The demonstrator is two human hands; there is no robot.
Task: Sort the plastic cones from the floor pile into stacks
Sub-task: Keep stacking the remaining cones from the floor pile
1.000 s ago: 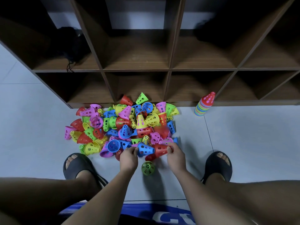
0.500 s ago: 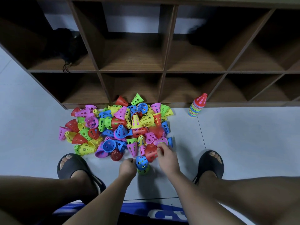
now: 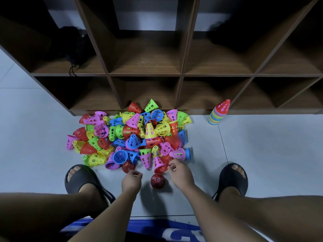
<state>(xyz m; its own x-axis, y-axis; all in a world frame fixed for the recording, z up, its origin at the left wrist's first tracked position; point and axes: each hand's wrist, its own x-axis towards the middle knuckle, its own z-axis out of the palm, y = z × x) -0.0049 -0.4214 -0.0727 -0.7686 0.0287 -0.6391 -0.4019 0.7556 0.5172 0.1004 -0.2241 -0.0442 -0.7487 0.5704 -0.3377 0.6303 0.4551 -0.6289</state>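
Shelf (image 3: 145, 74) across the top, floor (image 3: 262, 145) below it. Pile (image 3: 132, 137) of mixed cones sits at 12 o'clock from you, hard against the shelf foot. One finished stack (image 3: 218, 114) stands well apart at 2 o'clock, red cone on top, leaning slightly.

Step in hand, by my reading: you are building a fresh stack at the near edge of the pile. Most cones are unsorted, so the task looks early.

New stack (image 3: 157, 180): red top, seen from above, standing on the floor between your hands at 12 o'clock, just clear of the pile's near edge. How many cones lie under it cannot be told.

Right hand (image 3: 181, 173): at 1 o'clock of the new stack, apart from it. Fingers (image 3: 172, 167) narrow, tips touching or just beside a pink cone (image 3: 160, 165) nested on a red one at the pile's edge. Grip not confirmed.

Left hand (image 3: 131, 180): at 9 o'clock of the new stack, near, not touching. Fingers curled close, nothing seen in them. A red cone (image 3: 128, 167) lies just beyond at 12 o'clock.

Next move calls for: close on one cone, turn it wide mouth down, seat it square over the red top. A skewed drop could tip the stack.
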